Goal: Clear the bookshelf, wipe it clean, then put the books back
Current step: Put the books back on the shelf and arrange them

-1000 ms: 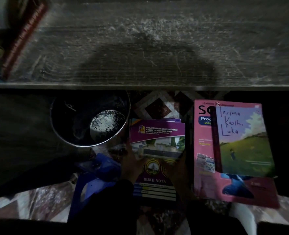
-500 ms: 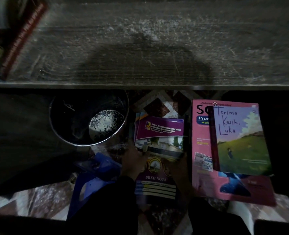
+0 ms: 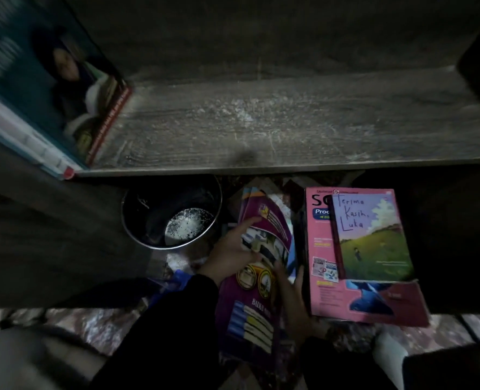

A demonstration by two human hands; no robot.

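Frame was dimly lit throughout. The shelf board [image 3: 289, 128] was lit best at its middle, where dust was picked out as pale specks; a small dark shadow was cast at its front edge. Glare was caught on the bottom of the metal pot [image 3: 188, 226]. The pink book [image 3: 326, 277] and the grass-cover book [image 3: 374, 237] were best exposed. The left hand [image 3: 233, 249], right hand [image 3: 292, 299] and purple booklets [image 3: 269, 229] were underexposed and slightly smeared. The standing books [image 3: 50, 80] at left were heavily motion-blurred. Corners were lost to black; the shelf edge was slightly bowed by wide-angle distortion.
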